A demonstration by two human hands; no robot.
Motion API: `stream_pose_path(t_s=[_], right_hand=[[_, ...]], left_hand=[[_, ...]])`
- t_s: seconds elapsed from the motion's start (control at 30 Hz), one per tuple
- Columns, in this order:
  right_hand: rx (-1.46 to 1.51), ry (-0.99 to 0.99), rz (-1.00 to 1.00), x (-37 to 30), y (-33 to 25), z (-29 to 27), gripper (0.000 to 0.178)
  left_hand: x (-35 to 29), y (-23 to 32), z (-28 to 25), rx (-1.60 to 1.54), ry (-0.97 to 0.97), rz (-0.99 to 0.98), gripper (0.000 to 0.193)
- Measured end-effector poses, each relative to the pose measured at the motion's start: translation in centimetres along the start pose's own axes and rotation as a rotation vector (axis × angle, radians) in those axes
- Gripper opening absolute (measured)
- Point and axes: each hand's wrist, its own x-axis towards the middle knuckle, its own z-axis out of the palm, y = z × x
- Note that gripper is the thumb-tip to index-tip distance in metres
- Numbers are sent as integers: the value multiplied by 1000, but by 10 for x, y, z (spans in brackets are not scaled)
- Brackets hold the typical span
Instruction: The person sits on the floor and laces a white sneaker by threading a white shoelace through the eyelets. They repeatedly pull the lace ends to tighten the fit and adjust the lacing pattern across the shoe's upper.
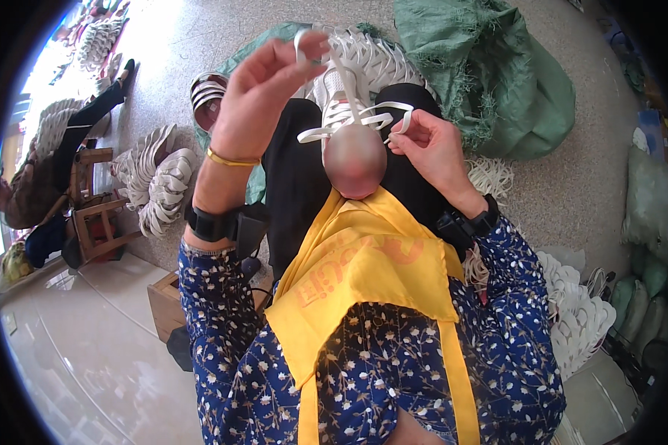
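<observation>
A white shoe (337, 83) is between my black-trousered knees, its toe pointing away from me; a round blur hides its near end. My left hand (263, 89) is raised above the toe, thumb and fingers pinched on a white shoelace (341, 70) that runs down to the shoe's middle. Lower, at the shoe's right side, my right hand (432, 148) pinches another stretch of lace, which loops out from the eyelets. A further loop of lace sticks out on the left side. Over my lap lies a yellow apron (364, 259).
Beyond my knees, a row of white shoe uppers (382, 55) lies on green sacking, beside a bulky green sack (490, 74). More uppers (167, 193) are on the floor at left, others (579, 319) at right. Loose white laces (490, 178) lie by my right knee. Another person (44, 170) sits far left.
</observation>
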Motion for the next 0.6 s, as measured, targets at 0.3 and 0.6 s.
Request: stream_pose_path(t_s=[0.3, 0.6], right_hand=[[-73, 70, -93, 0, 5, 9, 7], [-304, 9, -121, 1, -7, 7, 8]], left_hand=[[-74, -32, 5, 256, 121, -214, 8], [-101, -68, 8, 134, 228, -237, 10]])
